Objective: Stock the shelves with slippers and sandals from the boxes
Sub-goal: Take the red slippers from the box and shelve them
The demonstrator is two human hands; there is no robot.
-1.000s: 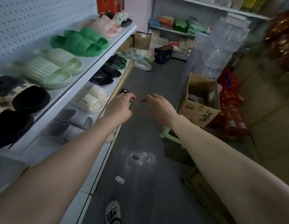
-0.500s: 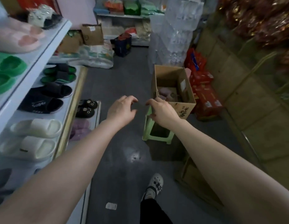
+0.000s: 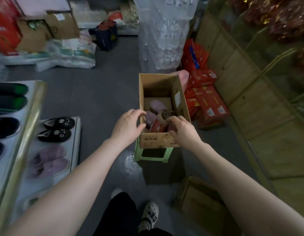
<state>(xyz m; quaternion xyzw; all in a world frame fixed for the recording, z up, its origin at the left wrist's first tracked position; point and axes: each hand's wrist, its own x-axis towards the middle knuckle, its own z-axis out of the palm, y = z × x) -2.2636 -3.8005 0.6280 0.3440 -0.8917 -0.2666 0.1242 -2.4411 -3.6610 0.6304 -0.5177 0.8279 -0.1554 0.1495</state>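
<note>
An open cardboard box [image 3: 158, 84] stands on a green plastic stool [image 3: 153, 158] in the aisle. Purple slippers [image 3: 156, 105] lie inside it, beside a bent brown flap with a red underside [image 3: 160, 120]. My left hand [image 3: 127, 126] hovers at the box's left rim with fingers loosely curved and nothing in it. My right hand [image 3: 181, 130] reaches over the near right corner. Its fingers curl down into the box by the flap, and their tips are hidden. On the low left shelf [image 3: 76, 138] sit black cat-face slippers [image 3: 58, 128] and purple slippers [image 3: 49, 161].
A higher shelf [image 3: 28, 120] with dark slippers juts out at the left. Red cartons [image 3: 207, 103] and a wooden counter [image 3: 250, 99] line the right. Another cardboard box [image 3: 204, 206] lies on the floor near my feet. Bags and boxes [image 3: 62, 48] fill the far end.
My view turned from the shelves toward the box, and I stepped closer. Both hands moved forward and now sit at the box's near rim, the right one dipping inside.
</note>
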